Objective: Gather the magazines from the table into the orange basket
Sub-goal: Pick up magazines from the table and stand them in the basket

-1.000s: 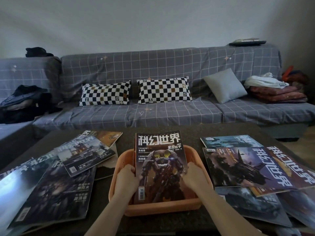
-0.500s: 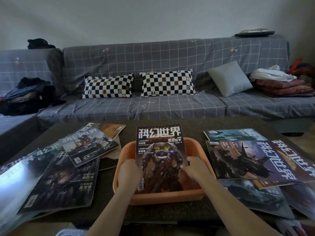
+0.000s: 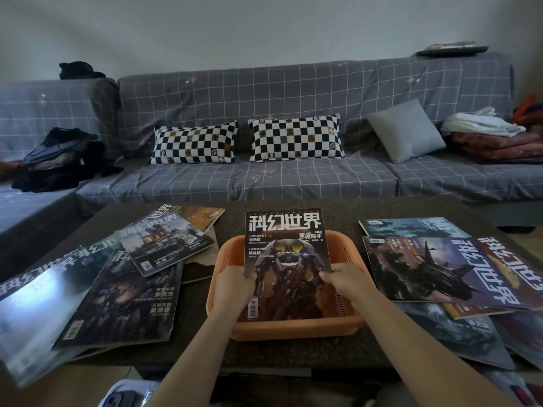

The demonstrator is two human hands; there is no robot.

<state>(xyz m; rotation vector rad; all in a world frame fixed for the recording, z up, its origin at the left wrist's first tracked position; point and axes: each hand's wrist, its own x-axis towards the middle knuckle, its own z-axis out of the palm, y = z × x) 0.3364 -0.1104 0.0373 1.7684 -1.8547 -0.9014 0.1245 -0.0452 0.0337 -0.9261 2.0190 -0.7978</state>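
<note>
An orange basket (image 3: 293, 329) stands at the near middle of the dark table (image 3: 338, 214). A robot-cover magazine (image 3: 286, 259) leans inside it, its top sticking out over the far rim. My left hand (image 3: 233, 284) grips its left edge and my right hand (image 3: 345, 282) grips its right edge. Several magazines lie overlapped on the left, with a dark-cover one (image 3: 126, 298) on top near me and a lighter one (image 3: 167, 245) behind. On the right lies another overlapped group, topped by a spaceship-cover magazine (image 3: 435, 268).
A grey checked sofa (image 3: 293, 92) runs behind the table with two chequered cushions (image 3: 244, 141), a grey cushion (image 3: 407, 130), dark clothes (image 3: 58, 160) at left and folded blankets (image 3: 493, 139) at right. The table's near edge is close to me.
The view has tilted so the table sits lower in frame. Both hands have slid up the magazine's sides; the magazine stays standing in the basket.
</note>
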